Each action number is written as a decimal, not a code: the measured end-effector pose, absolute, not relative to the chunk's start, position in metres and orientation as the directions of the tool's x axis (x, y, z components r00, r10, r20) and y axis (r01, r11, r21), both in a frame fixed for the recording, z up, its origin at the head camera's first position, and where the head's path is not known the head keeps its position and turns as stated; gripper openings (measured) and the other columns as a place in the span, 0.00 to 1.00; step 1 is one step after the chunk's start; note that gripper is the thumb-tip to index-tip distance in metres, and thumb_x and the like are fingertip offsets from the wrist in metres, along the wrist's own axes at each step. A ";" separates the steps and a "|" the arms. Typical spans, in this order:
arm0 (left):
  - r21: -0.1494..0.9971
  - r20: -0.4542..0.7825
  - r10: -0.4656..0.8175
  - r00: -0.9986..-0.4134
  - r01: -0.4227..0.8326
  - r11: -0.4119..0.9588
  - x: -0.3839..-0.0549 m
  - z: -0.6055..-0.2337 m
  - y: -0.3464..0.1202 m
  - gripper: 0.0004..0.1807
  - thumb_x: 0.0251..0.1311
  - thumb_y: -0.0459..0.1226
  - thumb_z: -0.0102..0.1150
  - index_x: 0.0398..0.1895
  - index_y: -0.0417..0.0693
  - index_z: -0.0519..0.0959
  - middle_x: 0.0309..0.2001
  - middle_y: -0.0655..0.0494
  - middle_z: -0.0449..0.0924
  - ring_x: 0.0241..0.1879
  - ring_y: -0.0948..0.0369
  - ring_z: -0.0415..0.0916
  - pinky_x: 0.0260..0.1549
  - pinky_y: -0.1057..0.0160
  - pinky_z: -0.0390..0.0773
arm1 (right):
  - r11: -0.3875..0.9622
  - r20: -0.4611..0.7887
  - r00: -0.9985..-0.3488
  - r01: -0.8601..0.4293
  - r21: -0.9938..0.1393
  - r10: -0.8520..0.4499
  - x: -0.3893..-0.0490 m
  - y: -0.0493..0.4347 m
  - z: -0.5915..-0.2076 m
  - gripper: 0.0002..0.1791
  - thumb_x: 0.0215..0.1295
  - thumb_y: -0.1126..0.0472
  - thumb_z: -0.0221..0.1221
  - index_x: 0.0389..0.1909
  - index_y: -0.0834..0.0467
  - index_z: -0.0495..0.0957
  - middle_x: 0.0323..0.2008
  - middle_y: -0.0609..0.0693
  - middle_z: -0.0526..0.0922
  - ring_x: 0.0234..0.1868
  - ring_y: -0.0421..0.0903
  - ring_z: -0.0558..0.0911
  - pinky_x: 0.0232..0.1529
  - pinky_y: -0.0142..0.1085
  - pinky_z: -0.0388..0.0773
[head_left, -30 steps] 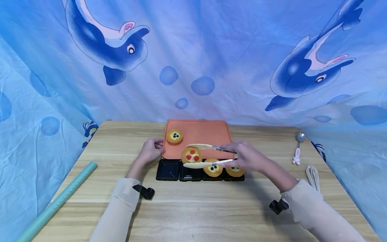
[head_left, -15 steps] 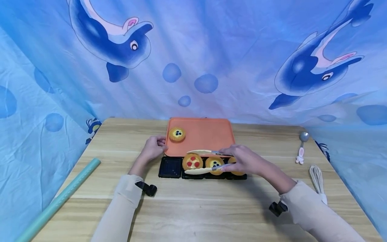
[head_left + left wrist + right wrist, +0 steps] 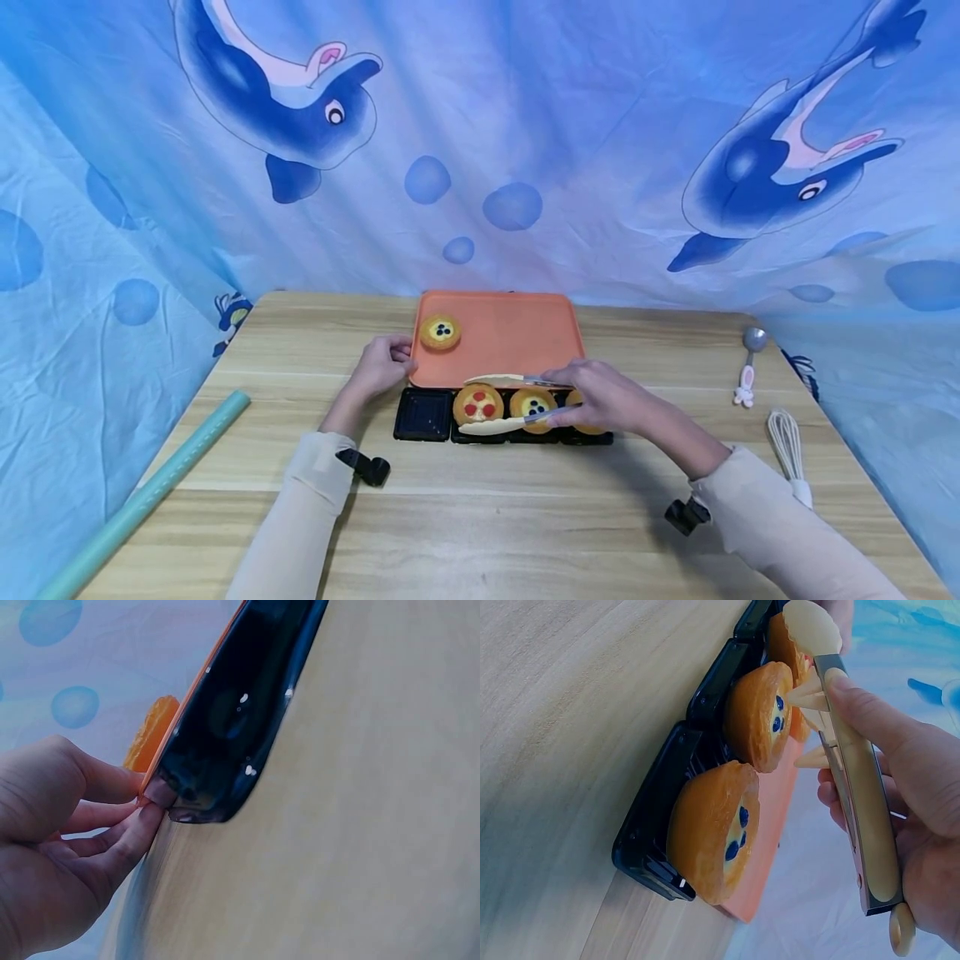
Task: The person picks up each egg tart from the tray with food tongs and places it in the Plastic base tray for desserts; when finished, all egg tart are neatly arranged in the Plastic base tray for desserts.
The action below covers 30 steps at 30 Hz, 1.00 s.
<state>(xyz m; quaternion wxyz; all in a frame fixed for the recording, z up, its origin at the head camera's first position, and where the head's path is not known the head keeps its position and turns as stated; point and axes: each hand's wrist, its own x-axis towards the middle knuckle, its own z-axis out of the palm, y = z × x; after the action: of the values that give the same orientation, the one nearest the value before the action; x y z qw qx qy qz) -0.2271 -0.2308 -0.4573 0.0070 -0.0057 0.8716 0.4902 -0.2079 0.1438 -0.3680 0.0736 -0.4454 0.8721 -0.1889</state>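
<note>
Red-topped tart [image 3: 478, 405] likely light, soft, dentable; take by sides. Right fingers [image 3: 874, 712] grip tongs [image 3: 870, 817]; left fingers [image 3: 133, 838] pinch orange tray [image 3: 517, 333].

You have four tarts [image 3: 440, 333]: three blue-topped and one red-topped. You also have four black compartments [image 3: 423, 417], one orange tray [image 3: 513, 333], one pair of tongs [image 3: 864, 795], one spoon [image 3: 746, 382], one whisk [image 3: 787, 446] and one teal rod [image 3: 150, 495]. You see one left hand [image 3: 381, 367], one right hand [image 3: 607, 395], two wrist cameras [image 3: 372, 471], one table [image 3: 487, 525] and two printed dolphins [image 3: 303, 121].
</note>
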 end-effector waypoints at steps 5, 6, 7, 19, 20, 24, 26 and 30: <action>0.857 -0.033 0.002 -0.999 -0.027 0.515 -0.227 -0.456 -0.230 0.26 0.58 0.27 0.59 0.62 0.29 0.72 0.47 0.40 0.77 0.45 0.50 0.77 0.44 0.59 0.79 | 0.518 0.046 -0.582 -0.755 -0.401 -0.812 -0.208 0.145 -0.370 0.33 0.60 0.48 0.70 0.61 0.62 0.78 0.54 0.54 0.82 0.45 0.50 0.81 0.37 0.39 0.75; 0.857 -0.036 0.002 -0.999 -0.030 0.515 -0.227 -0.456 -0.229 0.26 0.58 0.27 0.59 0.62 0.29 0.73 0.47 0.41 0.77 0.45 0.50 0.77 0.44 0.58 0.79 | 0.514 0.049 -0.578 -0.758 -0.402 -0.814 -0.208 0.145 -0.371 0.33 0.60 0.48 0.69 0.61 0.63 0.78 0.54 0.54 0.83 0.45 0.50 0.81 0.36 0.39 0.75; 0.857 -0.039 0.003 -0.999 -0.032 0.514 -0.228 -0.456 -0.229 0.26 0.58 0.27 0.59 0.62 0.29 0.73 0.47 0.41 0.77 0.45 0.50 0.77 0.44 0.58 0.79 | 0.511 0.053 -0.576 -0.761 -0.400 -0.816 -0.208 0.146 -0.372 0.33 0.60 0.47 0.69 0.61 0.63 0.78 0.54 0.55 0.83 0.44 0.50 0.81 0.36 0.39 0.75; 0.859 -0.040 0.004 -0.999 -0.033 0.510 -0.229 -0.454 -0.228 0.26 0.58 0.26 0.60 0.61 0.29 0.73 0.47 0.41 0.77 0.45 0.51 0.77 0.45 0.58 0.79 | 0.525 0.050 -0.597 -0.739 -0.422 -0.801 -0.208 0.149 -0.371 0.42 0.56 0.42 0.70 0.67 0.59 0.72 0.60 0.56 0.79 0.56 0.52 0.80 0.53 0.47 0.79; 0.859 -0.041 0.004 -0.999 -0.034 0.511 -0.229 -0.453 -0.228 0.26 0.58 0.26 0.60 0.61 0.29 0.73 0.47 0.41 0.77 0.45 0.51 0.77 0.45 0.58 0.79 | 0.530 0.050 -0.605 -0.731 -0.430 -0.795 -0.207 0.149 -0.369 0.43 0.55 0.41 0.71 0.68 0.58 0.72 0.61 0.56 0.78 0.59 0.52 0.78 0.55 0.48 0.77; 0.861 -0.043 0.001 -0.999 -0.037 0.508 -0.228 -0.454 -0.229 0.26 0.58 0.27 0.60 0.62 0.29 0.72 0.47 0.41 0.77 0.45 0.51 0.77 0.45 0.58 0.79 | 0.547 0.057 -0.640 -0.696 -0.464 -0.766 -0.207 0.150 -0.366 0.46 0.51 0.39 0.72 0.68 0.59 0.72 0.62 0.55 0.77 0.61 0.53 0.77 0.57 0.50 0.76; 0.862 -0.040 0.002 -0.999 -0.034 0.506 -0.228 -0.455 -0.229 0.26 0.58 0.27 0.60 0.62 0.29 0.72 0.47 0.41 0.77 0.45 0.51 0.77 0.44 0.59 0.79 | 0.552 0.064 -0.651 -0.687 -0.472 -0.756 -0.207 0.150 -0.365 0.46 0.50 0.39 0.72 0.66 0.61 0.73 0.62 0.56 0.77 0.61 0.53 0.77 0.57 0.50 0.76; 0.858 -0.024 0.004 -1.000 -0.018 0.514 -0.228 -0.457 -0.230 0.26 0.58 0.26 0.60 0.62 0.27 0.72 0.47 0.40 0.77 0.45 0.51 0.77 0.43 0.60 0.79 | 0.565 0.068 -0.664 -0.681 -0.466 -0.744 -0.208 0.152 -0.365 0.46 0.50 0.39 0.73 0.65 0.62 0.74 0.61 0.56 0.77 0.61 0.54 0.77 0.56 0.51 0.77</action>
<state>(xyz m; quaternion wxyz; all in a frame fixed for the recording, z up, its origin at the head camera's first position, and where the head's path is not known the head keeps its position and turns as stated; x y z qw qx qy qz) -0.2283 -0.2304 -0.4575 0.0115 -0.0040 0.8699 0.4931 -0.2084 0.1519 -0.3652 0.0681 -0.4041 0.8819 -0.2331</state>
